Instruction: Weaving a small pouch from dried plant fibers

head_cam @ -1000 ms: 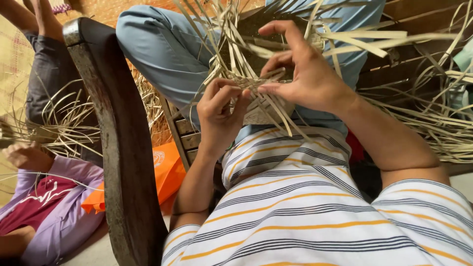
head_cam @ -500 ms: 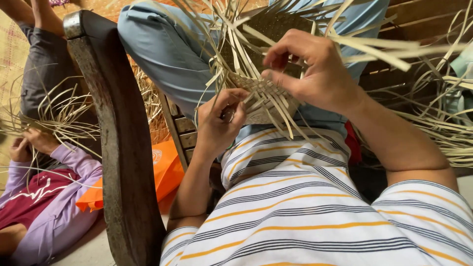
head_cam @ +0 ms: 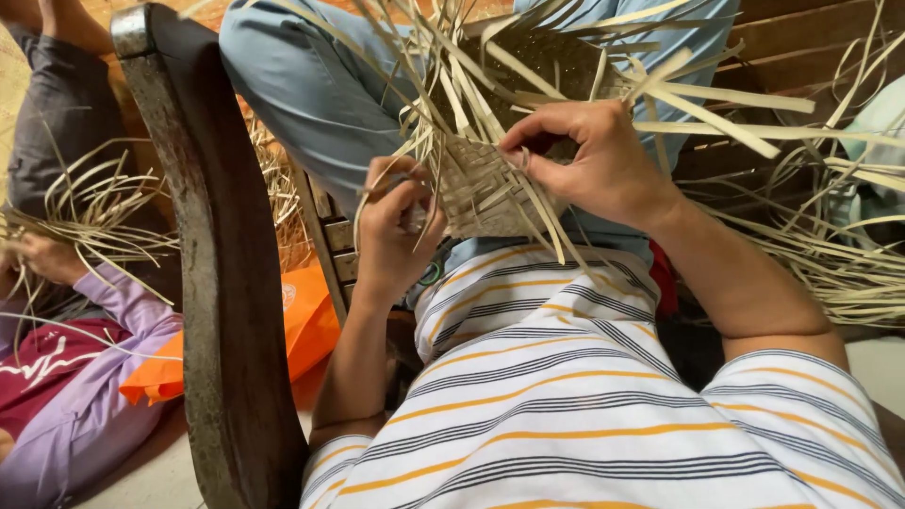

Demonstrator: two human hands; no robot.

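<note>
Seated on a wooden chair, a person in a striped shirt looks down at a half-woven basket [head_cam: 490, 184] of pale flat strips resting on the lap, against blue trousers [head_cam: 302, 94].

Their left hand [head_cam: 391, 236] is curled closed around the basket's near left edge, gripping loose strip ends. Their right hand [head_cam: 589, 160] pinches one strip [head_cam: 542, 203] between thumb and forefinger at the basket's near right side, other fingers bent over the weave.

Judging by this, a single strip is being threaded through the plaited wall; the following move would call for drawing it snug while the left hand steadies the work.

One basket is in hand, with many unwoven strips fanning out, too many to count. A dark curved chair arm [head_cam: 207, 254] runs down the left. Beyond it, one other person in a purple sleeve [head_cam: 113, 330] holds their own bundle of strips [head_cam: 85, 207]. An orange bag [head_cam: 302, 320] lies on the floor. More loose strips [head_cam: 839, 254] pile at right.
</note>
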